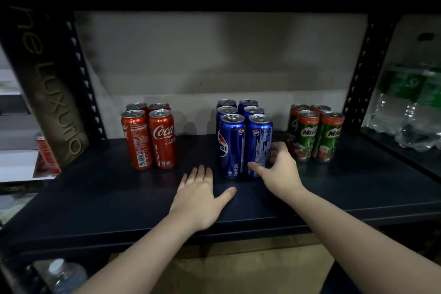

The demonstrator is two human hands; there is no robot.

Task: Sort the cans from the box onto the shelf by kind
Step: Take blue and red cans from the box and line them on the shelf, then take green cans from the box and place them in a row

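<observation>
Nearest me my left hand (199, 200) lies flat and relaxed on the dark metal shelf (100, 198), my right hand (278, 166) grasps the front-right blue Pepsi can (259, 143), its fingertips hidden behind it, upright mid-shelf.

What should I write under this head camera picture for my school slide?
Right hand grips a Pepsi can on the shelf, between Coke cans and Milo cans.
</observation>
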